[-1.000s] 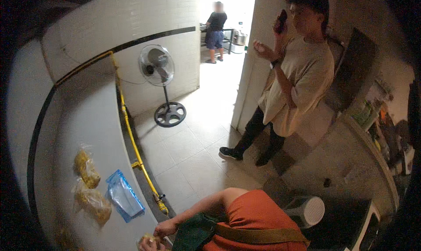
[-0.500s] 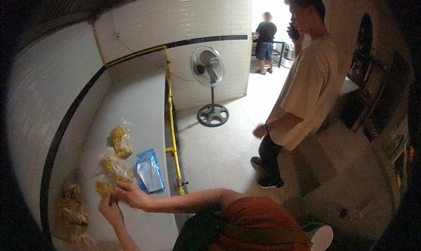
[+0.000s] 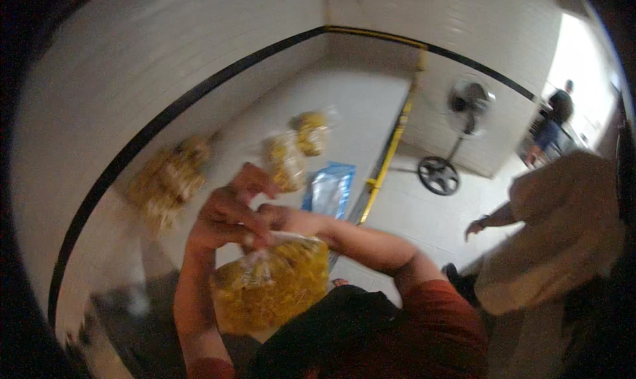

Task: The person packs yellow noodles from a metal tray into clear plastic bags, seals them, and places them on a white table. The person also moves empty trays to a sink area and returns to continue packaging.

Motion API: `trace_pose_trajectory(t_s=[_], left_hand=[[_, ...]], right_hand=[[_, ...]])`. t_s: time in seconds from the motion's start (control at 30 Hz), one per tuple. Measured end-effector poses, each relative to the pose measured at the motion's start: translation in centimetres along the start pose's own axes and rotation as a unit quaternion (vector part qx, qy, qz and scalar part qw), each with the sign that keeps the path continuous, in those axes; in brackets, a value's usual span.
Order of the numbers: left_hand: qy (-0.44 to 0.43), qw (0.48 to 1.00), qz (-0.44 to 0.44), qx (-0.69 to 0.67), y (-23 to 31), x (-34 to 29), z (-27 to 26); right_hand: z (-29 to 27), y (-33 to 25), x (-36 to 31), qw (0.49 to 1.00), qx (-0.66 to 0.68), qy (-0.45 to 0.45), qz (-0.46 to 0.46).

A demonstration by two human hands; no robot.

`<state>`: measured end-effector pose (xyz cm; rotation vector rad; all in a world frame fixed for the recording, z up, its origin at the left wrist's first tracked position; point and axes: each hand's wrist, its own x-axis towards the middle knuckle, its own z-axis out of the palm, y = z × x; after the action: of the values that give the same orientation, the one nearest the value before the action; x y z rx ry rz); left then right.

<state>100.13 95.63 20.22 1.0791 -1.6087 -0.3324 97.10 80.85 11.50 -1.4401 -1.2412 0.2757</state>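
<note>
A large clear plastic bag [image 3: 278,289] full of yellow pieces, too blurred to name, hangs close in front of me. Its gathered neck is pinched by my left hand [image 3: 225,216], fingers bent around the twisted plastic. My right hand [image 3: 281,220] is closed at the same neck from the other side, partly hidden behind the left fingers. Beyond my hands, two smaller clear bags of yellow pieces, a nearer bag [image 3: 286,162] and a farther bag [image 3: 311,134], lie on the pale counter [image 3: 361,91]. Beside them rests a blue-edged plastic packet [image 3: 329,190].
Several tan-filled bags [image 3: 169,183] sit against the tiled wall at left. A yellow pipe [image 3: 391,147] runs along the counter's edge. On the floor stands a pedestal fan [image 3: 440,173]. One person [image 3: 550,240] is close at right; another person [image 3: 558,114] is in the bright doorway.
My view has swung left, so the counter and fan appear farther right. Both hands are nearer and higher in view, with the large bag of yellow pieces now plainly visible beneath them.
</note>
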Motion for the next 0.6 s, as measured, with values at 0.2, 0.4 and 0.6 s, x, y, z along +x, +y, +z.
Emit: trace_pose_trajectory(t_s=[0.2, 0.4, 0.6], left_hand=[[0.027, 0.905, -0.191, 0.379, -0.1, -10.6, 2.9], [0.230, 0.810, -0.231, 0.488, -9.8, -21.2, 8.7], [0.431, 0.793, -0.270, 0.336, -13.8, -24.8, 12.5]], right_hand=[[-0.3, 2.7, 1.8, 0.960, -0.141, -0.181, 0.163], [0.9, 12.2, 0.9, 0.914, -0.260, -0.230, 0.209], [2.9, 16.0, -1.3, 0.926, -0.324, -0.137, 0.135]])
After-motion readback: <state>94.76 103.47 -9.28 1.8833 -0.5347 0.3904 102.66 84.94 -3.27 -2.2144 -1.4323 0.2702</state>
